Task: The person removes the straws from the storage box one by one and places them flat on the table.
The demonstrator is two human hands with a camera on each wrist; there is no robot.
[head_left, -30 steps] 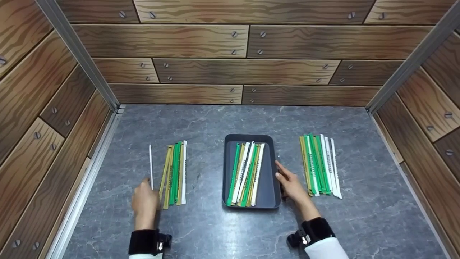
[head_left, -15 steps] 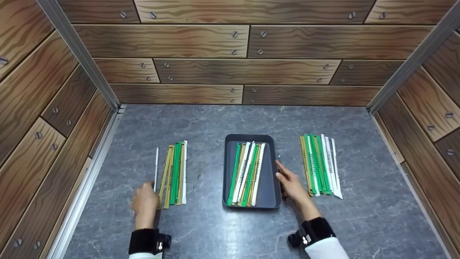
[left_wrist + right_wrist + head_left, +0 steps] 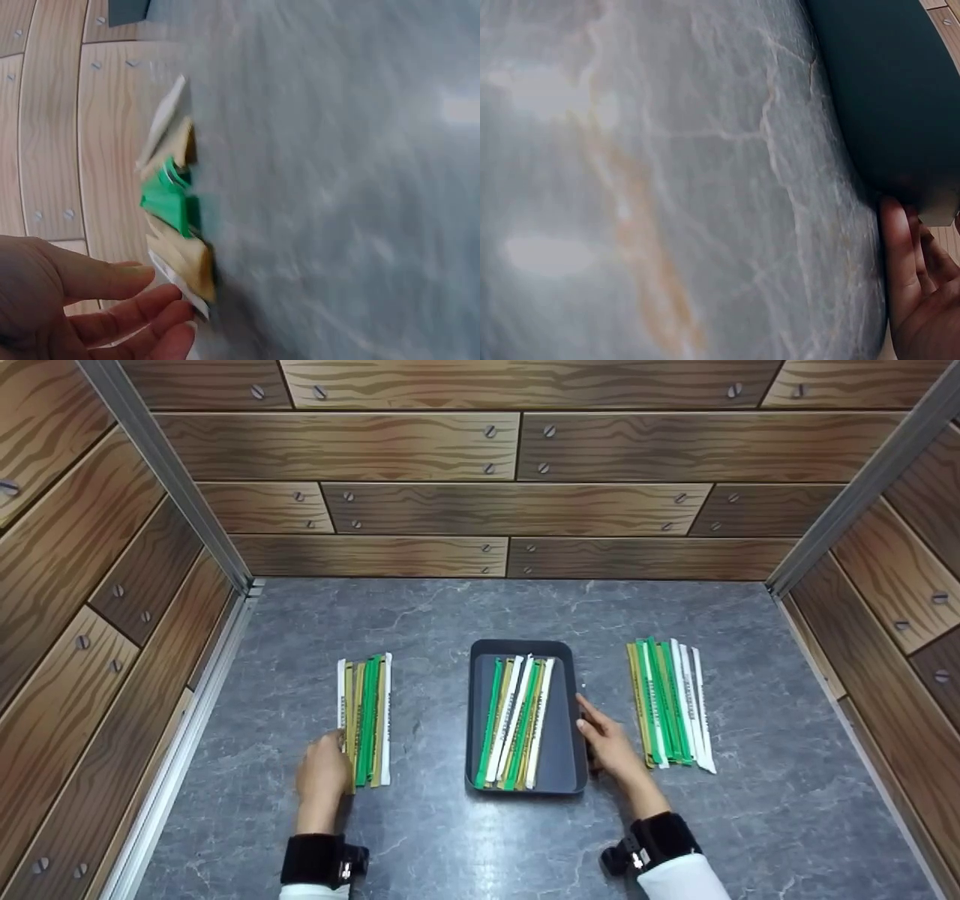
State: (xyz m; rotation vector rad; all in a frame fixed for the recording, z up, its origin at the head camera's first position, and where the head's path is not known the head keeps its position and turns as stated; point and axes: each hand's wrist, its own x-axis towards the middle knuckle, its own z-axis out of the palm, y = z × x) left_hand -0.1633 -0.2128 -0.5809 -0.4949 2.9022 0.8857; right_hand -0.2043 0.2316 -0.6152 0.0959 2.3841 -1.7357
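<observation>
In the head view, paper-wrapped straws in white, gold and green lie side by side in a left row [image 3: 366, 720]. My left hand [image 3: 324, 771] is at this row's near left end, covering the lower part of a white wrapped straw [image 3: 342, 690]. In the left wrist view, the thumb and fingers stand slightly apart, with fingertips against that straw and no visible pinch. My right hand [image 3: 613, 746] rests with fairly straight fingers against the right side of a dark grey tray [image 3: 561, 750]. Several wrapped straws [image 3: 514, 724] lie inside the tray.
A second row of wrapped straws [image 3: 670, 705] lies on the right, beyond my right hand. Everything stands on a grey marbled tabletop [image 3: 420, 840]. Wood-patterned walls [image 3: 517, 510] enclose the back and both sides.
My left hand has moved right, bringing the white wrapped straw from apart on the left to the row's left edge. The right hand and tray stay put.
</observation>
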